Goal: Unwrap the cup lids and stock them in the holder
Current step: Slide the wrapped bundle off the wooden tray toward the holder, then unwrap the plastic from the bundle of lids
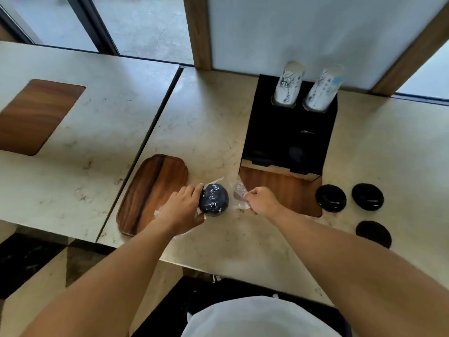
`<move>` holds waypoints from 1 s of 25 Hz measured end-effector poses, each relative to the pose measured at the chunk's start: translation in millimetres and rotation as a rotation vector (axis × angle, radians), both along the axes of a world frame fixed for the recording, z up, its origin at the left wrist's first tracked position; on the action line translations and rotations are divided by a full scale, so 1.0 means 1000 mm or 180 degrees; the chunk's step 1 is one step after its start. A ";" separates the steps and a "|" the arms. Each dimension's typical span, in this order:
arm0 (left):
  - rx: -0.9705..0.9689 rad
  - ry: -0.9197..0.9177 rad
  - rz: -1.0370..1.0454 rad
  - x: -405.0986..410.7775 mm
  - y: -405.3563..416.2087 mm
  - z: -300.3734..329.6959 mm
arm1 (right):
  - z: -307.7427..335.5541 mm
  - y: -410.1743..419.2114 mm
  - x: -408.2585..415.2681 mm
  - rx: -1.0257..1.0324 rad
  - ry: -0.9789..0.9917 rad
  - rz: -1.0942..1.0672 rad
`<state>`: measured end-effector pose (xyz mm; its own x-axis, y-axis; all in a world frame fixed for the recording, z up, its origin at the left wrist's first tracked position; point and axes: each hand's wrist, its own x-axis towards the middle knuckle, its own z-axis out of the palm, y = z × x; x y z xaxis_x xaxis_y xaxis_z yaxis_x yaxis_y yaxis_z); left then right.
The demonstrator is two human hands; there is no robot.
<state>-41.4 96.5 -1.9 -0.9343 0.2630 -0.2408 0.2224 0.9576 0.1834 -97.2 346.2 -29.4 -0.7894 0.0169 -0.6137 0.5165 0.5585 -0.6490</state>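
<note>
Two hands are at work on the pale stone counter (209, 113) in front of me. My left hand (181, 210) grips a stack of black cup lids (213, 199) from its 9 o'clock side, fingers curled round the stack, which is covered in clear plastic wrap (239, 190). My right hand (261, 200) sits at 3 o'clock from the stack, thumb and fingers pinched on a loose end of that wrap, pulled out to the right. The stack lies on the counter between a wooden tray (150, 190) at its 9 o'clock and a wooden inset (281, 188) at its 3 o'clock.

At 1 o'clock from the stack stands the black holder (289, 132), with two sleeves of white printed cups (289, 83) rising from its far slots. Three loose black lids (331, 198) lie on the counter at 3 o'clock, well apart from my hands, one of them nearer the counter's front edge.
</note>
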 end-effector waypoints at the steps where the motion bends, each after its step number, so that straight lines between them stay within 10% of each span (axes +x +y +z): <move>1: 0.0004 -0.0016 -0.0093 -0.001 0.007 -0.001 | -0.001 0.010 0.007 0.0002 -0.0014 -0.0046; 25: -0.0268 -0.0294 -0.1143 0.001 0.095 -0.029 | -0.023 0.099 0.097 0.0218 -0.0209 -0.0540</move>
<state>-40.0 191.2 -31.0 -0.7594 0.5455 -0.3544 0.5328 0.8342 0.1423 -0.7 445.4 -52.9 -0.7300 0.1897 -0.6565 0.6469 0.5016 -0.5744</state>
